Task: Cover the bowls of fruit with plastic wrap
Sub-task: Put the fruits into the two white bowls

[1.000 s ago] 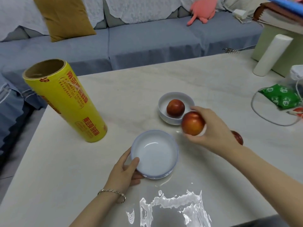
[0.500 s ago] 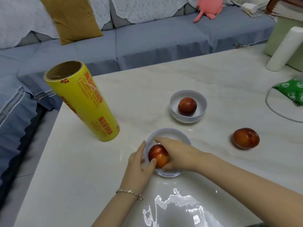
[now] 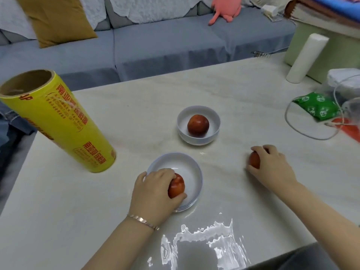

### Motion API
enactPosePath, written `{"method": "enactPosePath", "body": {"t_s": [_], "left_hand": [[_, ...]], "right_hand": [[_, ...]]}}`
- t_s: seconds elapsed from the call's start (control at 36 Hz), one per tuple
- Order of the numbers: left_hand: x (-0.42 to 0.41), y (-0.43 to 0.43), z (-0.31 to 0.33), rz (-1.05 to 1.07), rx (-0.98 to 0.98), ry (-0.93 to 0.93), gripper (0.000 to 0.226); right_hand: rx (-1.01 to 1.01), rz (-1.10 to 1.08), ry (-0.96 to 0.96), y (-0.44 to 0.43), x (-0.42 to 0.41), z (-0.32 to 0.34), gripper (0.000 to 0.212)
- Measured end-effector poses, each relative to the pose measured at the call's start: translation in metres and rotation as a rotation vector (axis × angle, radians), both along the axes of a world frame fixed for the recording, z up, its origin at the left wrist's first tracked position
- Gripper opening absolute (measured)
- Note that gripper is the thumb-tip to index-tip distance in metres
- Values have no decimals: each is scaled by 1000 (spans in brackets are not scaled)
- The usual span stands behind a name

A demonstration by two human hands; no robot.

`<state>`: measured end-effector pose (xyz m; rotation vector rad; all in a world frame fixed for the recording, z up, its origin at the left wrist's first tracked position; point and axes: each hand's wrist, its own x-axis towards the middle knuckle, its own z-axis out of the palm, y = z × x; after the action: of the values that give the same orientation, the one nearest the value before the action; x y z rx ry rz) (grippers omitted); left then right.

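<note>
Two fruits gripped at once: the left hand [image 3: 153, 190] curls round one fruit [image 3: 176, 186] inside the near bowl [image 3: 187, 168], the right hand [image 3: 272, 166] clamps another fruit [image 3: 254, 160] on the table [image 3: 136, 106], well right of that bowl. Beyond it, the far bowl [image 3: 214, 117] holds a third fruit [image 3: 198, 124]. Loading stage, seemingly; wrapping calls for the plastic wrap roll [image 3: 64, 123], left of the near bowl.

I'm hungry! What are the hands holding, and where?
Left hand grips a round red fruit by its left side; right hand, a second red fruit by its right side.

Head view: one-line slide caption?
Left hand holds a fruit in the near bowl; right hand grips a second fruit on the table; far bowl unwrapped.
</note>
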<state>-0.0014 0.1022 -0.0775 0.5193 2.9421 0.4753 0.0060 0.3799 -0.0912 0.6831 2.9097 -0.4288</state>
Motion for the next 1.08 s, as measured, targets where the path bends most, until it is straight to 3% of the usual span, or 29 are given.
{"method": "enactPosePath", "body": {"t_s": [0.11,0.22,0.28,0.39,0.53,0.67,0.86,1.08], "left_hand": [[-5,12,4,18,-193,20,44],[-13,12,3,-44,-209,-10,68],[-15,6,4,-72,-212,-19,66],[-16,-10,6,-66,-76,-67,62],[-11,-16,2,-74,-20,-71,65],[-14,-12,1,-55,-5,-42,50],[-12,-19,-1,-49,126,-14,38],[-14,-17,-7,-47,-26,168,31]], "right_hand": [[-3,-7,50,2,3,-4,54],[-176,-2,116,-2,8,3,57],[-267,32,173,-12,12,9,66],[-327,240,282,-38,14,26,74],[-391,556,211,-80,3,49,68],[-249,792,66,-115,-16,54,63],[165,944,-41,-131,-26,45,53],[90,924,-177,-138,-35,30,62]]}}
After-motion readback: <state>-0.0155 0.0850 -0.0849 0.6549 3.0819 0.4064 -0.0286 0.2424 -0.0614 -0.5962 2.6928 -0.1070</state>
